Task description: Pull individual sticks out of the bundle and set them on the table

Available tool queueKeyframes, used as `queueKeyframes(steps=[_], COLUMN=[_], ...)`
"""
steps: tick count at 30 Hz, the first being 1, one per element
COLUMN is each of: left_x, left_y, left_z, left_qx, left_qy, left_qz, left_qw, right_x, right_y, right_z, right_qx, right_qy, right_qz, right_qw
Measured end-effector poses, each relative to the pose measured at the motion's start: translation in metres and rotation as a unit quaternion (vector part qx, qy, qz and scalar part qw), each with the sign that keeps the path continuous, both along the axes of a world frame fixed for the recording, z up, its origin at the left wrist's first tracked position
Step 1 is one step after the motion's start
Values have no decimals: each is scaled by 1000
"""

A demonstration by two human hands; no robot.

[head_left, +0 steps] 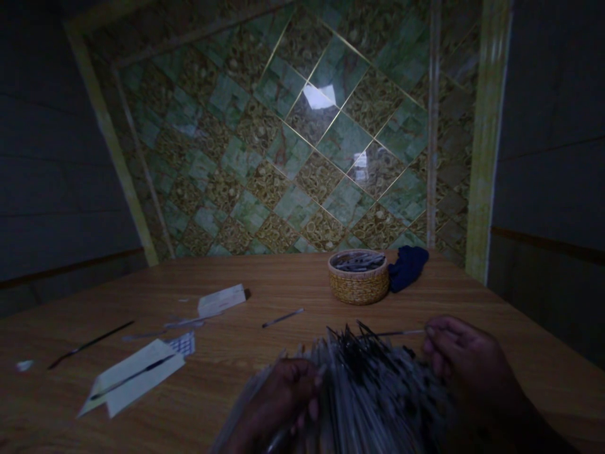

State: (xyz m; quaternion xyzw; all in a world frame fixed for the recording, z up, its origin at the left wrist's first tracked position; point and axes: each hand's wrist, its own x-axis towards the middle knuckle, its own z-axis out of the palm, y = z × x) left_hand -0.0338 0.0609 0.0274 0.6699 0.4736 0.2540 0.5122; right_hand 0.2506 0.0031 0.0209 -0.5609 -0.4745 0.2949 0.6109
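Note:
A large bundle of long thin strips (359, 397), pale grey with darker tips, fans out at the front edge of the view. My left hand (288, 391) lies against its left side with fingers curled in. What those fingers hold, if anything, I cannot make out in the dim light. To the right of the bundle, my right hand (454, 350) pinches the end of a thin stick (401, 332), which points left across the far tips of the bundle. The lower part of the bundle runs out of the picture.
A woven basket (358, 289) filled with similar strips stands at the back, beside a dark blue cloth (407, 268). One short strip (283, 318) lies mid-table. On the left are a white box (222, 300), a folded paper (146, 381) with a dark strip on it, and another dark strip (92, 344).

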Motion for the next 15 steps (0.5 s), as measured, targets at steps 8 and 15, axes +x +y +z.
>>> queueKeyframes(steps=[8, 15], left_x=[2, 8], left_y=[32, 33], left_z=[-26, -32], left_qx=[166, 188], left_qy=[98, 177], left_qz=[202, 223], left_qw=[960, 940], right_x=[-56, -56], right_y=[-3, 3], right_z=[-38, -60], right_qx=[396, 371], right_qy=[-556, -617], right_qz=[-145, -60], right_qw=[716, 691])
